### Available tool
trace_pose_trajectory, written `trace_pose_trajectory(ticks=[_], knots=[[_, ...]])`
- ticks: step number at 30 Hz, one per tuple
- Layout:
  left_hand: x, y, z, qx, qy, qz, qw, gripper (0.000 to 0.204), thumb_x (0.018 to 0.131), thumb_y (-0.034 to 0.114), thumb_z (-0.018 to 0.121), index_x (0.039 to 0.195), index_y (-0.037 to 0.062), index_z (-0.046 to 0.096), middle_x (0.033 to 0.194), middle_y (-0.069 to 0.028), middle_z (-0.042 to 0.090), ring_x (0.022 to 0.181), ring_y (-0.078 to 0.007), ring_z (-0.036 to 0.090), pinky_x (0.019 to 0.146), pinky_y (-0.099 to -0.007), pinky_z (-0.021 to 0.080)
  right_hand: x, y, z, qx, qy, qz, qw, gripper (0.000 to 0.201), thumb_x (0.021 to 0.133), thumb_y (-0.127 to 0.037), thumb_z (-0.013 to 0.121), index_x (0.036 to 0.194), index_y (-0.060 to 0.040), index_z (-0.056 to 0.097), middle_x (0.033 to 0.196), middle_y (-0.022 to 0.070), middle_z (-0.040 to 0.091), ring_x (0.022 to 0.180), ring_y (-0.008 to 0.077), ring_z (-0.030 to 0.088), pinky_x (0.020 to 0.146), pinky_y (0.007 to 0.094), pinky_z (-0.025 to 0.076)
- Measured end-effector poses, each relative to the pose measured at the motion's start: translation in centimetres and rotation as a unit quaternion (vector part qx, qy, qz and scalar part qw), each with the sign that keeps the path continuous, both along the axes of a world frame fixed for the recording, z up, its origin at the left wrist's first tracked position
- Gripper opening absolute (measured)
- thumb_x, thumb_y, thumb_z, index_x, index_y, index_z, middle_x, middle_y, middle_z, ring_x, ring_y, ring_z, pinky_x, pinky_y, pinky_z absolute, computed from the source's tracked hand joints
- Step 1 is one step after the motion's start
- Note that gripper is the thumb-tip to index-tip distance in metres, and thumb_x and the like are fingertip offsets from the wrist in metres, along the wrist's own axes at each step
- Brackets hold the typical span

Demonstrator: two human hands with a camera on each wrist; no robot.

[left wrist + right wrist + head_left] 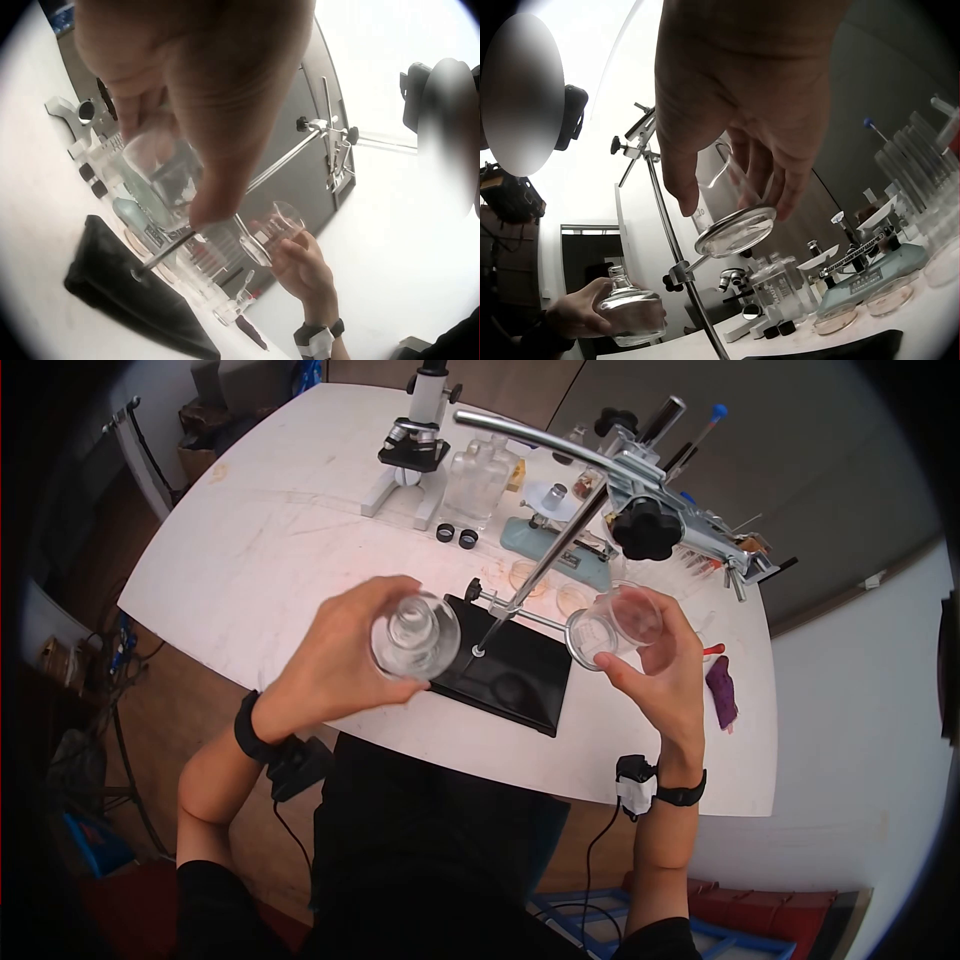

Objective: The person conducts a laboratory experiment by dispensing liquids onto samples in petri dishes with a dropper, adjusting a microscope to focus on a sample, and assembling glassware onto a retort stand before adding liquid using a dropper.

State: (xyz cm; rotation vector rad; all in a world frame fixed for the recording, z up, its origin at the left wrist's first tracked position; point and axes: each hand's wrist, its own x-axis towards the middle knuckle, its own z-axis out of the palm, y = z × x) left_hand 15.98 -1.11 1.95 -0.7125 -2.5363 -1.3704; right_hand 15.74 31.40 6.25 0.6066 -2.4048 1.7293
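Note:
My left hand point(330, 655) grips a clear glass bottle point(415, 635) with a short neck, fingers and thumb around its sides, above the black stand base point(510, 685). In the right wrist view the bottle point(632, 311) is held tilted. A clear beaker point(636, 616) is in my right hand point(672, 680), between thumb and fingers. Its lower end is at the metal ring point(735, 231) on the stand's rod; whether it rests on the ring, I cannot tell. The left wrist view shows the beaker point(279, 227) tilted in the right hand point(304, 270).
Behind the stand are a microscope point(415, 455), clear bottles point(475, 485), two black caps, a teal balance point(545, 545) and glass dishes point(527, 576). The stand's metal arm and clamps point(645, 530) extend overhead to the right. A purple cloth item point(721, 692) lies at the right.

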Motion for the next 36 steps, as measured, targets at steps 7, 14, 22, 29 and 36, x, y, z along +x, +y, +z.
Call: trace_pose_trajectory(ticks=[7, 14, 22, 29, 36], knots=[[-6.8, -5.2, -3.6, -0.036, 0.009, 0.136, 0.990, 0.074, 0.061, 0.007, 0.086, 0.126, -0.0059, 0.052, 0.110, -0.0162, 0.066, 0.103, -0.0217, 0.065, 0.097, -0.0307, 0.050, 0.0, 0.0, 0.0, 0.004, -0.003, -0.001, 1.000, 0.067, 0.072, 0.006, 0.079, 0.131, 0.0045, 0.048, 0.118, 0.0142, 0.062, 0.117, 0.0216, 0.059, 0.109, 0.0370, 0.042], [-8.8, -6.7, -5.0, -0.027, 0.005, 0.162, 0.986, 0.075, 0.061, 0.006, 0.086, 0.127, -0.0071, 0.051, 0.110, -0.0163, 0.066, 0.107, -0.0226, 0.065, 0.098, -0.0309, 0.050, 0.0, 0.0, -0.1, 0.013, -0.004, 0.001, 1.000, 0.067, 0.072, 0.006, 0.079, 0.131, 0.0044, 0.048, 0.118, 0.0142, 0.061, 0.117, 0.0217, 0.059, 0.109, 0.0371, 0.042], [-4.2, -3.4, -2.1, -0.006, -0.035, 0.059, 0.998, 0.075, 0.058, 0.009, 0.085, 0.125, -0.0044, 0.054, 0.108, -0.0162, 0.066, 0.100, -0.0223, 0.064, 0.092, -0.0313, 0.050, -0.1, 0.3, -0.3, 0.003, 0.003, 0.003, 1.000, 0.067, 0.071, 0.007, 0.078, 0.131, 0.0034, 0.049, 0.119, 0.0134, 0.061, 0.116, 0.0217, 0.059, 0.109, 0.0372, 0.043], [-0.5, 0.5, -0.2, -0.001, -0.037, -0.094, 0.995, 0.077, 0.058, 0.013, 0.087, 0.127, 0.0015, 0.054, 0.117, -0.0142, 0.064, 0.110, -0.0287, 0.064, 0.096, -0.0354, 0.051, -0.2, 0.1, -0.2, -0.001, 0.011, -0.004, 1.000, 0.067, 0.070, 0.008, 0.078, 0.130, 0.0050, 0.050, 0.118, 0.0148, 0.062, 0.116, 0.0228, 0.060, 0.108, 0.0367, 0.043], [1.2, 6.3, -0.5, 0.028, -0.040, -0.225, 0.973, 0.075, 0.062, 0.011, 0.085, 0.127, -0.0010, 0.050, 0.115, -0.0182, 0.062, 0.109, -0.0336, 0.064, 0.092, -0.0386, 0.053, 0.0, -0.1, 0.1, -0.009, 0.021, -0.009, 1.000, 0.066, 0.069, 0.009, 0.080, 0.128, 0.0068, 0.050, 0.118, 0.0170, 0.063, 0.115, 0.0233, 0.061, 0.107, 0.0369, 0.045]])
